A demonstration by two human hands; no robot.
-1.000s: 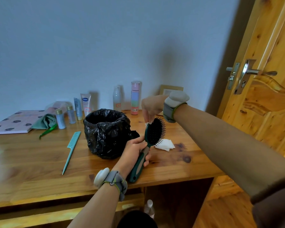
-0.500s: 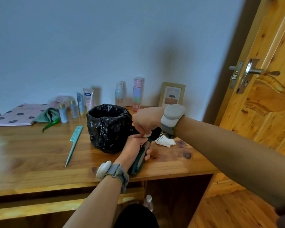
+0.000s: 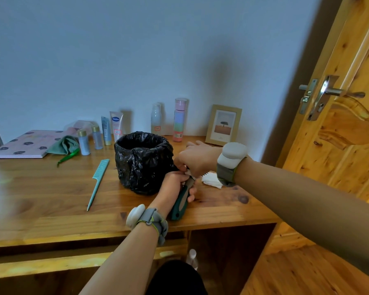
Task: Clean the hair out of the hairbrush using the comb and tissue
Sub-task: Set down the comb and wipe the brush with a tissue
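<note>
My left hand [image 3: 175,186] grips the dark green hairbrush [image 3: 180,206] by its handle, just above the desk edge. The brush head is hidden under my right hand [image 3: 197,159], which covers it and pinches a small white piece of tissue [image 3: 188,172] against it. A folded white tissue [image 3: 211,180] lies on the desk right of the brush. The teal tail comb [image 3: 98,182] lies flat on the desk to the left, away from both hands.
A small bin lined with a black bag [image 3: 143,160] stands just left of my hands. Bottles and tubes [image 3: 115,128], a picture frame [image 3: 224,124], a green cloth [image 3: 63,144] and a pink book [image 3: 21,143] line the back. A wooden door [image 3: 347,116] stands at right.
My right hand came down from above the brush onto its bristles and now covers the head. The left hand lowered the brush toward the desk, beside the bin.
</note>
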